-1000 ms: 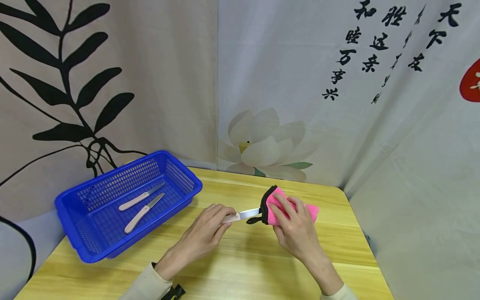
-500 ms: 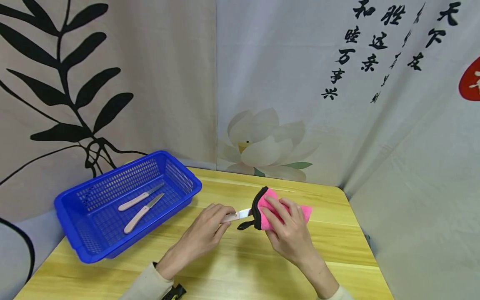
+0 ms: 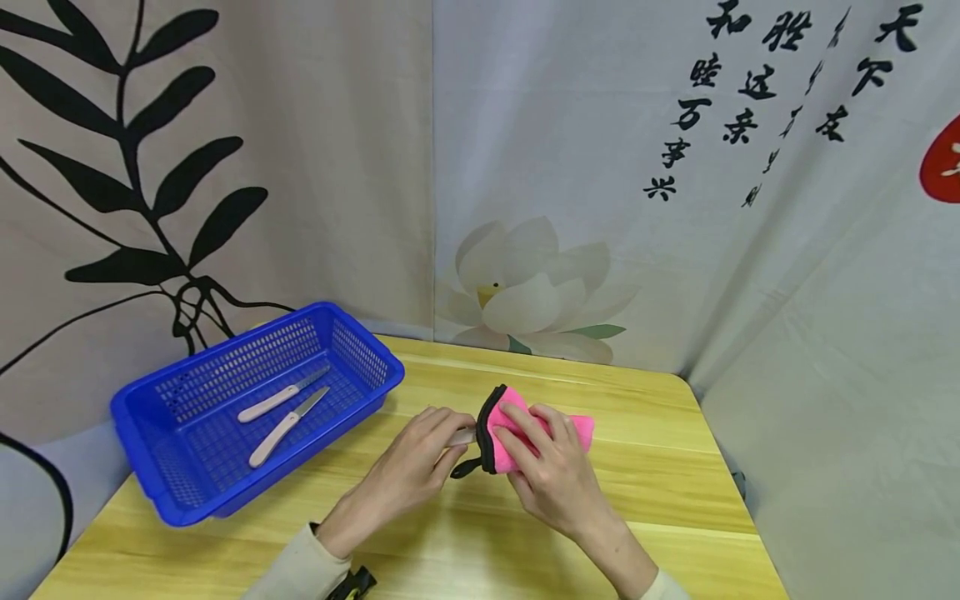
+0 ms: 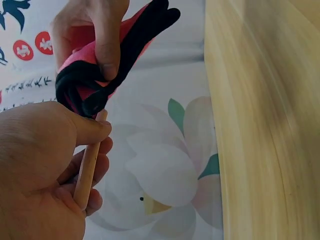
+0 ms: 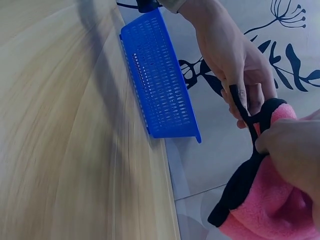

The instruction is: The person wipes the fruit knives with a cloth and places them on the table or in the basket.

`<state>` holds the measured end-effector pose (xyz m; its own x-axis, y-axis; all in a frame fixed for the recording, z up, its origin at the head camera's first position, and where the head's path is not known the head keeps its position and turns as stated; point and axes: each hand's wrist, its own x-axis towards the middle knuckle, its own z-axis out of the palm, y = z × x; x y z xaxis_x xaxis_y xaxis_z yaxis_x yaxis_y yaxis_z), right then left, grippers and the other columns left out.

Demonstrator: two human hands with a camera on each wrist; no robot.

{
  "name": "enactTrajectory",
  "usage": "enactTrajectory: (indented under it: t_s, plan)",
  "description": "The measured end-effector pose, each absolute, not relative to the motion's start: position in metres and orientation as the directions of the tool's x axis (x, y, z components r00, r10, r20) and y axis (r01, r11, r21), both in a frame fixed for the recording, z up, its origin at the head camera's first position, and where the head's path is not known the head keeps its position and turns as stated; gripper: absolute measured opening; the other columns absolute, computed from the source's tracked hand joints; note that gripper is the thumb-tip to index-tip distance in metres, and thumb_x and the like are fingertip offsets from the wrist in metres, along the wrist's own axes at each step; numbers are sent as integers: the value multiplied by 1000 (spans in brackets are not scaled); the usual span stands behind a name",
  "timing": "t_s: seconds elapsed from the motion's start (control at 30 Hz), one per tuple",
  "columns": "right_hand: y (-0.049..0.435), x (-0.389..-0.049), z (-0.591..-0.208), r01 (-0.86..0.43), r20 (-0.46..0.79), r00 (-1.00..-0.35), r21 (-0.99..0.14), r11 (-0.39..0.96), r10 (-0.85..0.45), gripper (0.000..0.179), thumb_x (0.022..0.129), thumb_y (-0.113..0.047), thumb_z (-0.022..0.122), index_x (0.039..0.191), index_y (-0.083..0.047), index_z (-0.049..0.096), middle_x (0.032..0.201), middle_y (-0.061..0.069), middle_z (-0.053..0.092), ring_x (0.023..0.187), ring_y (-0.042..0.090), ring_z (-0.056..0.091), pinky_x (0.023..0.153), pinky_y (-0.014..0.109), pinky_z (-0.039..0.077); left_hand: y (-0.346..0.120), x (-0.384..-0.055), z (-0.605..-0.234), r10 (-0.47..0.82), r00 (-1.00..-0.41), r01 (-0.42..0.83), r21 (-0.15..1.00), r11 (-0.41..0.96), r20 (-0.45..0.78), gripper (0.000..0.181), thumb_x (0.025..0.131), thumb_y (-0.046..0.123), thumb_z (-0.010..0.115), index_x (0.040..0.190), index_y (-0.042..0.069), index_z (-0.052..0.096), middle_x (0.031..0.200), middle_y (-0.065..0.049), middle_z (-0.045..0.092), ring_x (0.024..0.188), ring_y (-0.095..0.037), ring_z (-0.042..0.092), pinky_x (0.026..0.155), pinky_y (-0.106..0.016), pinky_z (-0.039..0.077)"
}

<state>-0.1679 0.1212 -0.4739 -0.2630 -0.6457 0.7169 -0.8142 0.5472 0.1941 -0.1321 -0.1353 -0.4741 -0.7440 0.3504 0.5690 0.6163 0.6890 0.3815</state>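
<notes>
My left hand grips the pale handle of a knife whose blade is hidden inside a folded pink cloth with black edging. Fingers and thumb of my right hand pinch the cloth around the blade, close up to the left fingertips. A black hanging loop dangles from the cloth's edge, below the handle. In the right wrist view the pink fluffy cloth bunches under the right hand. Both hands are held above the wooden table.
A blue plastic basket stands on the table at the left. Inside it lie two small knives with pale handles, a nearer knife and a farther knife. Printed curtains hang behind and beside the table.
My right hand has moved left with the cloth along the blade, up to the handle. The blade, in sight earlier, is now covered. The left hand has stayed nearly still.
</notes>
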Motion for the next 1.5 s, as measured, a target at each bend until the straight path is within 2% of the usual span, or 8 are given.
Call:
enactTrajectory:
  t_s: [0.27,0.5,0.67,0.97,1.3,1.5]
  plan:
    - [127,-169,-473,-789,695,-317,185,586,-646,49,78,-8,82,127,-11,82,149,13,72,123,40,62,100,53,57,-136,-132,-476,358,-719,635,355,686,595,26,102,3,80,126,10,73,111,-1,78,99,-15,69,88,-35,60]
    - [134,-173,-470,-779,696,-336,172,603,-634,49,80,-9,82,129,-10,82,148,15,73,122,41,63,96,53,58,-136,-132,-477,355,-741,617,369,696,570,25,104,5,78,128,12,73,113,0,77,100,-13,69,88,-34,60]
    - [140,-179,-470,-772,707,-331,178,611,-624,51,79,-8,80,130,-9,82,149,16,73,121,41,62,94,54,57,-138,-132,-479,348,-731,622,363,694,587,26,102,3,80,126,10,73,112,-1,77,100,-14,69,88,-35,60]
    - [152,-187,-471,-755,701,-377,148,639,-606,48,83,-7,80,132,-7,81,148,19,73,121,44,61,96,55,55,-140,-131,-480,342,-752,603,379,702,564,27,102,3,81,126,10,73,111,-1,77,97,-13,66,87,-33,58]
    - [168,-193,-468,-728,731,-369,156,667,-574,45,86,-9,71,130,-5,80,146,19,73,122,46,63,96,58,53,-143,-130,-478,331,-777,579,401,710,535,25,105,4,77,129,11,72,112,0,77,99,-13,67,90,-35,59]
    - [162,-189,-465,-769,762,-302,160,619,-572,41,92,-13,67,131,-4,79,146,21,73,122,47,62,96,56,50,-142,-132,-480,331,-771,584,396,709,544,26,103,2,79,126,9,72,112,-2,78,99,-14,70,89,-36,61]
